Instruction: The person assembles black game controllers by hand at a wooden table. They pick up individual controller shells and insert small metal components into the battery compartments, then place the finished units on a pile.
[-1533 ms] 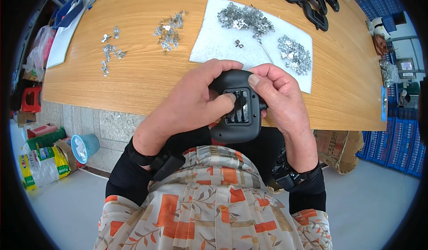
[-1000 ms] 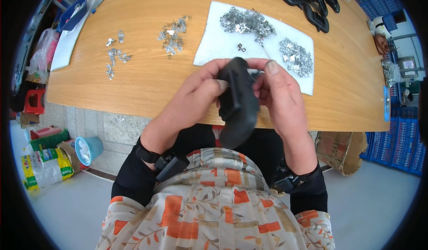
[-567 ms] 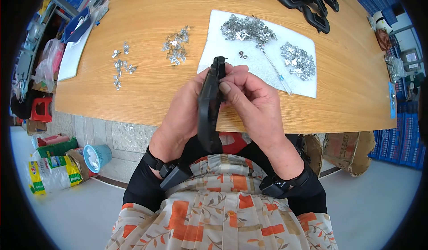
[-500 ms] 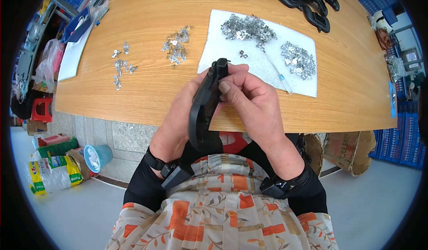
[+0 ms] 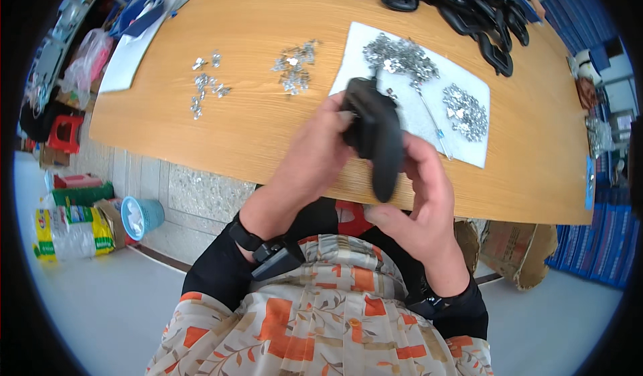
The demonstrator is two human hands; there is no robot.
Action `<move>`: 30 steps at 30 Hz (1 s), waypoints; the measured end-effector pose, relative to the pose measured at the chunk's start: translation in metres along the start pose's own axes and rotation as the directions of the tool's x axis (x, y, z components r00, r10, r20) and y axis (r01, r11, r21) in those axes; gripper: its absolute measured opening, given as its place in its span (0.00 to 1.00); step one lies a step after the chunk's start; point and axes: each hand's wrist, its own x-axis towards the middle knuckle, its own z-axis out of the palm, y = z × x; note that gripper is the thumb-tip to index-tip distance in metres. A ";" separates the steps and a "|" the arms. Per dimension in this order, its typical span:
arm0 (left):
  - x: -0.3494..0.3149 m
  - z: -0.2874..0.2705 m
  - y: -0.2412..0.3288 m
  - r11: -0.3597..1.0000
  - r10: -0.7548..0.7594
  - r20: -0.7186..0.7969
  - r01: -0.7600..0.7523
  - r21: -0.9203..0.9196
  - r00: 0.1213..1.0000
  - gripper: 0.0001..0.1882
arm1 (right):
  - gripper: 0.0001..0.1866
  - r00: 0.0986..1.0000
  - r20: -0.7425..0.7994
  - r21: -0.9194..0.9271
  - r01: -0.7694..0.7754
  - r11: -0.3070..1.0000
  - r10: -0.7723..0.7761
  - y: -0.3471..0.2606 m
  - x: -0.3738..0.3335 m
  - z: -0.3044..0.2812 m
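Note:
My left hand [image 5: 317,149] is closed on a black curved plastic housing [image 5: 383,141], its thumb pressed on the upper part. The housing is tilted, its rounded end pointing down toward me, and slightly blurred by motion. Close by on the right is my right hand [image 5: 429,205], with thumb and fingers spread apart. Its fingertips come near the housing's right edge; whether they touch it I cannot tell. Beyond the hands a white foam sheet [image 5: 462,153] bears a pile of small metal clips [image 5: 402,57], a second pile [image 5: 466,111] and a thin screwdriver [image 5: 434,121].
Loose metal clips [image 5: 295,68] lie in the table's middle, more clips [image 5: 206,88] farther left. Several black housings [image 5: 462,14] are heaped at the far right. A blue tray [image 5: 140,15] stands at the far left. Below the table are a blue basket [image 5: 153,216] and a cardboard box [image 5: 516,248].
The housing has turned over and moved right in my left hand. My right hand has let go of its upper end, moved down and right, and spread its fingers. The view has shifted slightly.

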 end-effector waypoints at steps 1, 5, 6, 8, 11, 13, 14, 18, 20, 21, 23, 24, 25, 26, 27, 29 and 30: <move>0.002 0.001 -0.002 0.996 0.001 -0.032 0.002 0.085 0.999 0.24 | 0.29 0.999 0.006 -0.115 0.042 0.992 -0.042 0.001 -0.006 -0.001; -0.009 0.005 -0.003 0.957 0.182 0.032 -0.184 0.223 0.983 0.27 | 0.19 0.970 -0.116 0.146 -0.198 0.969 0.216 -0.004 -0.002 -0.028; -0.013 0.006 0.002 0.915 0.266 0.026 -0.261 0.307 0.964 0.28 | 0.18 0.972 -0.066 0.166 -0.212 0.963 0.225 0.000 0.002 -0.042; -0.020 0.005 0.017 0.802 0.322 0.117 -0.336 0.494 0.939 0.29 | 0.18 0.926 0.108 0.115 -0.374 0.920 0.363 -0.002 0.006 -0.053; -0.027 -0.004 0.051 0.725 0.015 0.325 -0.234 0.647 0.946 0.25 | 0.20 0.845 0.353 0.075 -0.454 0.888 0.402 0.003 0.011 -0.049; -0.032 -0.014 0.053 0.786 -0.057 0.288 -0.135 0.604 0.956 0.22 | 0.21 0.818 0.405 0.116 -0.490 0.864 0.409 -0.006 0.024 -0.037; -0.034 -0.018 0.053 0.811 -0.095 0.272 -0.084 0.579 0.958 0.21 | 0.21 0.803 0.430 0.136 -0.509 0.850 0.412 -0.009 0.032 -0.031; -0.053 -0.042 0.058 0.886 -0.008 0.013 0.001 0.464 1.000 0.19 | 0.12 0.960 0.188 -0.416 -0.113 0.902 0.207 0.002 0.079 -0.002; -0.056 -0.052 0.054 0.903 0.009 -0.056 0.016 0.429 0.998 0.20 | 0.09 0.964 0.266 -0.474 0.104 0.874 0.029 0.020 0.100 0.020; -0.057 -0.055 0.054 0.902 0.020 -0.066 0.011 0.431 0.998 0.20 | 0.08 0.949 0.309 -0.501 0.210 0.840 -0.053 0.029 0.108 0.031; -0.058 -0.059 0.054 0.899 0.032 -0.069 0.001 0.439 0.997 0.18 | 0.08 0.912 0.364 -0.527 0.369 0.766 -0.188 0.044 0.121 0.051; -0.058 -0.061 0.055 0.898 0.033 -0.060 -0.003 0.441 0.998 0.17 | 0.08 0.884 0.393 -0.534 0.444 0.720 -0.253 0.050 0.126 0.059; -0.059 -0.062 0.056 0.897 0.034 -0.050 -0.008 0.443 0.998 0.16 | 0.07 0.873 0.409 -0.552 0.469 0.689 -0.266 0.055 0.130 0.065; -0.059 -0.064 0.056 0.892 0.036 -0.049 -0.010 0.453 0.998 0.15 | 0.06 0.871 0.418 -0.572 0.474 0.670 -0.260 0.056 0.132 0.069; -0.060 -0.065 0.056 0.885 0.038 -0.052 -0.010 0.465 0.998 0.14 | 0.05 0.867 0.428 -0.586 0.481 0.653 -0.255 0.058 0.134 0.073; -0.059 -0.067 0.056 0.874 0.040 -0.059 -0.006 0.486 0.997 0.13 | 0.04 0.868 0.438 -0.603 0.478 0.639 -0.236 0.060 0.137 0.077; -0.059 -0.067 0.056 0.868 0.039 -0.068 0.000 0.496 0.997 0.13 | 0.03 0.870 0.440 -0.603 0.470 0.645 -0.223 0.060 0.138 0.078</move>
